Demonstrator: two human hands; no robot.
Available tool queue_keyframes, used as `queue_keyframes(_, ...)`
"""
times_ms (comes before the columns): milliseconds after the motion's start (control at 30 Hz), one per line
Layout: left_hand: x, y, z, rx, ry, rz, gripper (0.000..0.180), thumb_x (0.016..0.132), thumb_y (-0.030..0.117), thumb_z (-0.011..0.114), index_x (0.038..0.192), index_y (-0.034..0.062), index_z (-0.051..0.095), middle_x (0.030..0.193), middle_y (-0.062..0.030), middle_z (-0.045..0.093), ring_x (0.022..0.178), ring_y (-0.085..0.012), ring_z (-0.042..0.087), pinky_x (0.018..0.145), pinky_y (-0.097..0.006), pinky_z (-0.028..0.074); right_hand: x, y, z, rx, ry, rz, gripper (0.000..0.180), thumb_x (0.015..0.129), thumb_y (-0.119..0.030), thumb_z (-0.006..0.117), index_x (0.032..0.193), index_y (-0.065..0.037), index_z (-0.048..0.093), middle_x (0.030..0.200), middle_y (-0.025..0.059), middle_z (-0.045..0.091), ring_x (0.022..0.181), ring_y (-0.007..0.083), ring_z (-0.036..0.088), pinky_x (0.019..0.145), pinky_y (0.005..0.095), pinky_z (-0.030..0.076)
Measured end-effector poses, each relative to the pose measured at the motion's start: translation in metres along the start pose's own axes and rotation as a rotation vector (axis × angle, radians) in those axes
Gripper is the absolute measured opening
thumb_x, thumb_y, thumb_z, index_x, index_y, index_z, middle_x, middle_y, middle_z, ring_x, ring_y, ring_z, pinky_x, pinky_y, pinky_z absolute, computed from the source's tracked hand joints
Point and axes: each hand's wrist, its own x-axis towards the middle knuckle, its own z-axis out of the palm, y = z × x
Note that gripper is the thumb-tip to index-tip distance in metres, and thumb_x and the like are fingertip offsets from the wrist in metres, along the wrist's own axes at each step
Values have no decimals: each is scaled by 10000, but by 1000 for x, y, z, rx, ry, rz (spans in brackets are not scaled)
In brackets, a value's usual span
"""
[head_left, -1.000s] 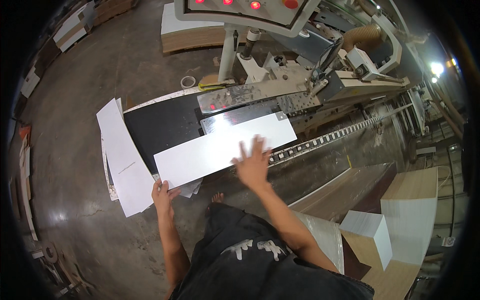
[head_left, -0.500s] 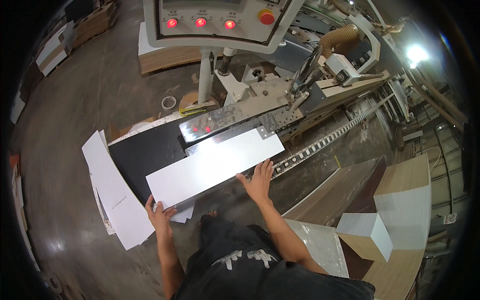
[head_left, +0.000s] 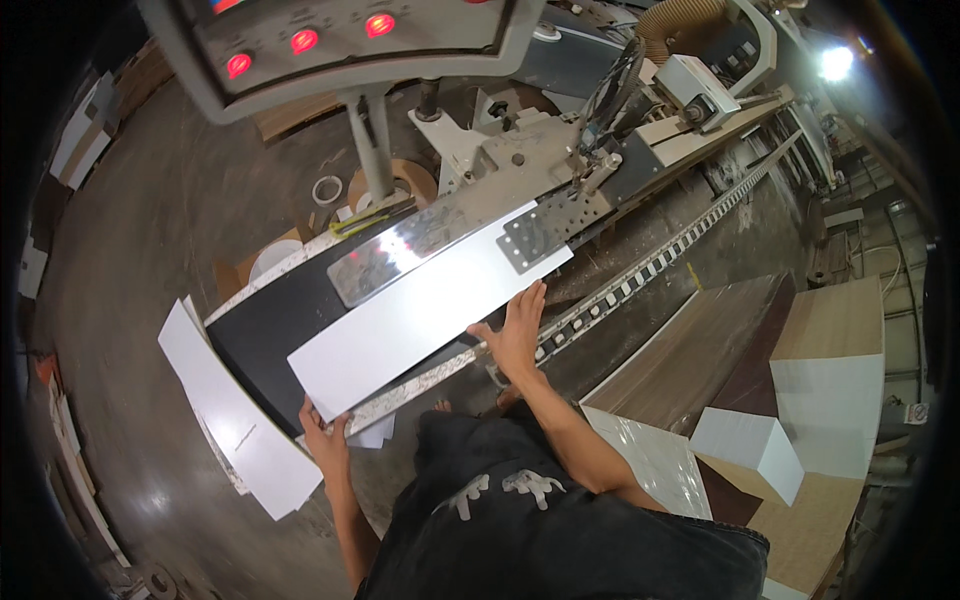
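A long white panel point(head_left: 420, 315) lies flat on the black feed table point(head_left: 265, 330) of a large machine, its far end under a shiny metal guard point(head_left: 430, 240). My left hand point(head_left: 325, 435) grips the panel's near left corner at the table's front edge. My right hand point(head_left: 518, 330) presses flat, fingers together, against the panel's right long edge, close to the toothed feed track point(head_left: 650, 270).
A control box with red lights point(head_left: 340, 40) hangs overhead on a post. White panels point(head_left: 235, 420) lean at the table's left end. Stacked wood-grain and white boards point(head_left: 800, 400) sit to my right. Rolls of edge tape point(head_left: 327, 188) lie on the concrete floor.
The panel has slid farther right, into the machine under the metal guard. My right hand moved from on top of the panel to its right edge; my left hand stays on the corner.
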Motion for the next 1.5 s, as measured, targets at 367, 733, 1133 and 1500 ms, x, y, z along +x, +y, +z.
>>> queue_keyframes(367, -6, 52, 109, 475, 117, 483, 702, 844, 150, 818, 1458, 15, 505, 1560, -227, 468, 1434, -412, 428, 1184, -507, 317, 61, 89, -45, 91, -10, 41, 1240, 743, -592, 821, 1413, 305, 289, 1598, 488, 61, 1529, 600, 63, 1249, 623, 139)
queue_keyframes(733, 14, 92, 212, 527, 31, 438, 814, 806, 534, 838, 1275, -60, 537, 1455, -226, 515, 1296, -438, 442, 1114, -534, 333, 119, 207, -101, 278, 7, 105, 890, 856, -323, 812, 1530, 80, 392, 1678, 310, 183, 1588, 453, 71, 1280, 532, 187)
queue_keyframes(1133, 47, 84, 335, 794, -173, 784, 1009, 915, 777, 532, 1417, -89, 411, 1609, -340, 274, 1509, -515, 227, 1183, -718, 169, -262, 237, -110, 520, -180, 1015, 704, 868, -662, 711, 1305, -110, 692, 1391, 175, 645, 1319, 350, 579, 1117, 459, 439)
queue_keyframes(1500, -171, 207, 393, 12, -1156, 745, 391, 983, 174, 661, 1318, -23, 622, 1359, -213, 616, 1315, -369, 554, 1130, -455, 407, -632, 126, -25, 926, -180, 1892, 711, 968, -632, 586, 1434, -97, 630, 1427, 158, 637, 1309, 319, 597, 1120, 439, 449)
